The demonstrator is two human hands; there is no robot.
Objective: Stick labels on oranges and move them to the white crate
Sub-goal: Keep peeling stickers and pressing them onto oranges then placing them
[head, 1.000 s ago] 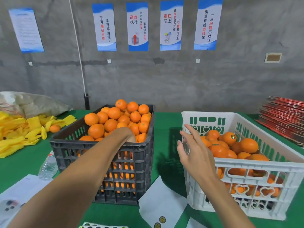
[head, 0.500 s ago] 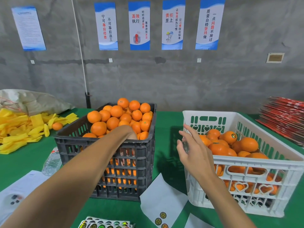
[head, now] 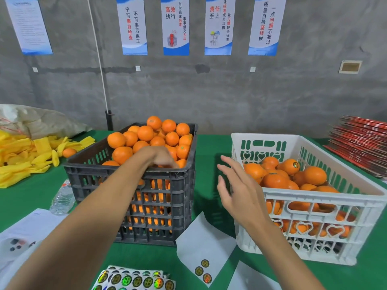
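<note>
Two crates are set mid-bench: oranges (head: 144, 132) are heaped in the black crate (head: 134, 197), where the left hand (head: 161, 158) is curled, grip hidden; the right hand (head: 236, 191) is held spread, empty, beside the white crate (head: 314, 197)

A single wide-angle camera, worn on the person's head, gave the only view. It looked forward and somewhat down across a green table (head: 209, 147) toward a grey concrete wall (head: 209, 91) hung with posters (head: 176, 26), which it faced almost squarely. The lens sat close to the work: both forearms entered from the bottom edge, the left hand (head: 161, 159) reaching into the black crate (head: 134, 185) left of centre, the right hand (head: 236, 191) raised beside the white crate (head: 314, 206) on the right. Sticker sheets (head: 134, 280) lay cut off at the lower edge (nearest the body). Straight lines bowed toward the frame's borders. With one view, nothing was shared.
</note>
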